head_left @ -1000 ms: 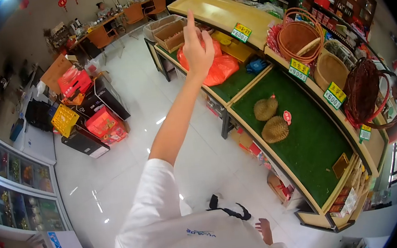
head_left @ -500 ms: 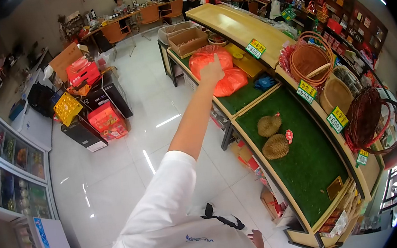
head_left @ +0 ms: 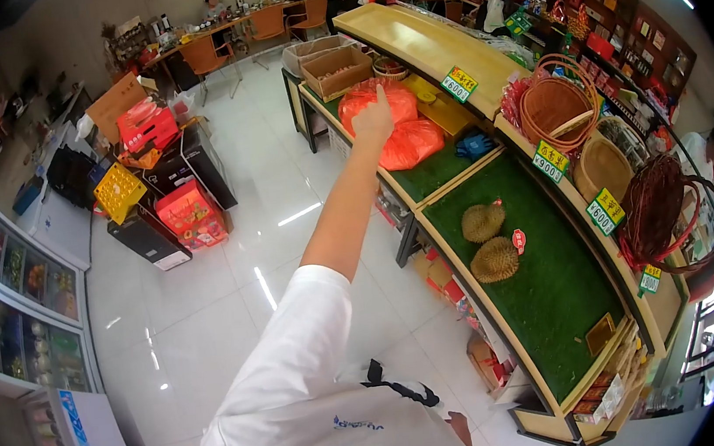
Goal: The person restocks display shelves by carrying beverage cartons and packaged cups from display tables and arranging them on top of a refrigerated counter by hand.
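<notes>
My left hand (head_left: 373,120) is stretched out at arm's length with its index finger extended, the other fingers curled and nothing held. It appears in front of the red plastic bags (head_left: 411,143) on the display stand; whether it touches them cannot be told. Low in the view, my right hand (head_left: 460,428) shows only in part beside the white shirt, its fingers unclear. Two durians (head_left: 484,223) lie on the green mat (head_left: 551,306) of the stand. Blue gloves (head_left: 475,146) rest near the bags, and an open cardboard box (head_left: 338,72) is behind them.
Wicker baskets (head_left: 557,107) and price signs (head_left: 551,162) line the stand's upper shelf at right. Stacked boxes (head_left: 190,214) stand on the floor at left, beyond a glass-door cooler (head_left: 19,306). Several people are in the background, some seated by a long table with orange chairs (head_left: 267,23).
The view has tilted and shifted. My left hand has dropped from above the bags to in front of them, its index finger still extended. Less of my right hand shows.
</notes>
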`<act>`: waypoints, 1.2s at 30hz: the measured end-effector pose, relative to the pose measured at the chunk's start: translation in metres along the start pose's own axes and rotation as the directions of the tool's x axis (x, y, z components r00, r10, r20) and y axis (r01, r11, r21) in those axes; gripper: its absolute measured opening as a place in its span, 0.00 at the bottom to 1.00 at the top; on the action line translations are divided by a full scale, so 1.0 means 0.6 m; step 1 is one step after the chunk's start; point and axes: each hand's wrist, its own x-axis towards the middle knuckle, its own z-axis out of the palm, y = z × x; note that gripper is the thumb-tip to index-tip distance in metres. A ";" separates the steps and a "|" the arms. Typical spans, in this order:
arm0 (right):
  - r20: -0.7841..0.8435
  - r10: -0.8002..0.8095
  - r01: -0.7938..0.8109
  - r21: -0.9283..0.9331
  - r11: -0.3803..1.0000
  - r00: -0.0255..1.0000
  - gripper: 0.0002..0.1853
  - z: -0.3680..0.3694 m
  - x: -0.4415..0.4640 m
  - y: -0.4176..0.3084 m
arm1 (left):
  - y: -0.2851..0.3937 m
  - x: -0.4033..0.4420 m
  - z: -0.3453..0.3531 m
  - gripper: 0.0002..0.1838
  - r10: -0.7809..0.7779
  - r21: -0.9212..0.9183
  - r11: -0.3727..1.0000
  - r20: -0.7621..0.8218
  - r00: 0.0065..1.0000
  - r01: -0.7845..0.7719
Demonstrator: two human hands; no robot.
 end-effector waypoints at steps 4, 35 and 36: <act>0.005 -0.008 0.008 -0.007 1.000 1.000 0.22 0.003 0.005 0.000 | -0.001 0.002 -0.005 0.40 -0.019 -0.020 1.000 0.000 1.000 0.019; 0.000 -0.099 0.099 -0.067 0.993 0.995 0.23 0.018 0.013 0.028 | 0.014 -0.029 0.031 0.40 0.047 0.026 0.998 0.047 0.998 -0.049; 0.000 -0.101 0.101 -0.077 0.992 0.995 0.24 0.015 0.014 0.031 | 0.014 -0.031 0.034 0.40 0.021 0.031 0.999 0.103 0.994 -0.024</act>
